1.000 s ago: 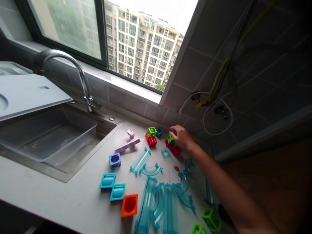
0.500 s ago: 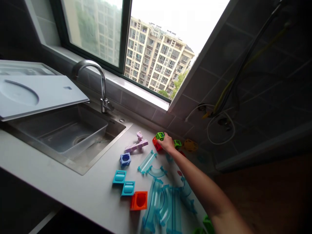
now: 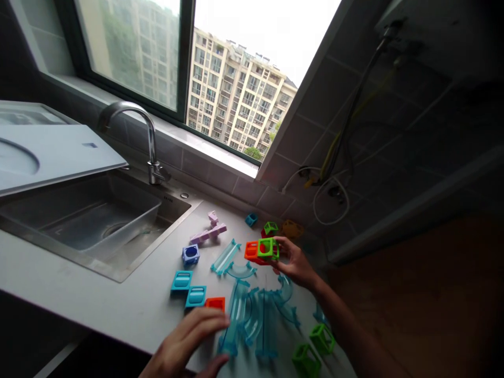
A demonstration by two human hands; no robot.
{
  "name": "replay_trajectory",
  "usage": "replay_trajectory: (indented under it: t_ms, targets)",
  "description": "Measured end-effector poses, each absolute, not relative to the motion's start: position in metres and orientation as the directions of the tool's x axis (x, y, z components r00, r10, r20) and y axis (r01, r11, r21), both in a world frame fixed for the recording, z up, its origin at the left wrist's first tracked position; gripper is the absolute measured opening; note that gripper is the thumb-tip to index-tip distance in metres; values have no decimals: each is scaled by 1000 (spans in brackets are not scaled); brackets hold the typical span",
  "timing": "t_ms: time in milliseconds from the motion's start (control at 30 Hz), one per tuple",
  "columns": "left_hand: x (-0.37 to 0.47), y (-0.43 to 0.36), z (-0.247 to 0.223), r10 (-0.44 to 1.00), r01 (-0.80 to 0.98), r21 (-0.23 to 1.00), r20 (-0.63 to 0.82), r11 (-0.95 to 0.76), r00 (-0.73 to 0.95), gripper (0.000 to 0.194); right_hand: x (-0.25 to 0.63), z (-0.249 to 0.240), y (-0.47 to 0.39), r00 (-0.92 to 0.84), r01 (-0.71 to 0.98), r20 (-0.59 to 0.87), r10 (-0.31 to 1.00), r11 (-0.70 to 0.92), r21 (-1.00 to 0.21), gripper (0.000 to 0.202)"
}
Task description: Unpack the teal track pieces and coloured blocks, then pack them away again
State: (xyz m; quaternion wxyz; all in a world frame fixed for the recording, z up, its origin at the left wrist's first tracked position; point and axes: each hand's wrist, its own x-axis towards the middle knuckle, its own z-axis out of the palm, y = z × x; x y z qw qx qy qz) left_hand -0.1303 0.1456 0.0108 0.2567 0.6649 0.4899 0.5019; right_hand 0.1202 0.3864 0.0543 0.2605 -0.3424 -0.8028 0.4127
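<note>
My right hand (image 3: pixel 293 262) grips a green block (image 3: pixel 268 249) between thumb and fingers, raised over the counter. Joined to its left side, or right beside it, is an orange-red block (image 3: pixel 252 252). At the lower middle, my left hand (image 3: pixel 189 341) is empty, thumb and fingers apart, and it partly covers an orange block (image 3: pixel 216 303). Two cyan blocks (image 3: pixel 196 296) touching at a corner lie just past that hand. Between the hands are several clear blue track pieces (image 3: pixel 264 320), some straight and some curved.
A steel sink (image 3: pixel 122 275) with a clear plastic bin (image 3: pixel 151 215) lies left, below the faucet (image 3: pixel 151 142). White board (image 3: pixel 59 152) overlaps the sink. Farther back are a purple piece (image 3: pixel 208 232), a blue block (image 3: pixel 190 254) and a teal block (image 3: pixel 251 219). Green blocks (image 3: pixel 322 338) sit front right.
My right hand has lifted the green and orange-red blocks from the back of the counter and drawn them closer. My left hand has come into view from below.
</note>
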Motion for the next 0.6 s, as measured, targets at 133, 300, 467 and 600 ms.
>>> replay_trajectory:
  t_ms: [133,300,467,600]
  targets:
    - [-118,217,54,882,570,705,465,-421,77,101,137,79,348,-689,289,121,715,423,-859,51]
    - [-84,272,69,924,606,698,284,-381,255,87,143,100,328,-711,219,232,664,522,-824,46]
    - [-86,314,53,940,700,628,223,-340,256,53,170,96,336,-552,179,281,785,441,-879,47]
    - [-105,376,42,976,778,595,192,-202,107,51,199,87,336,-393,94,261,882,321,-943,57]
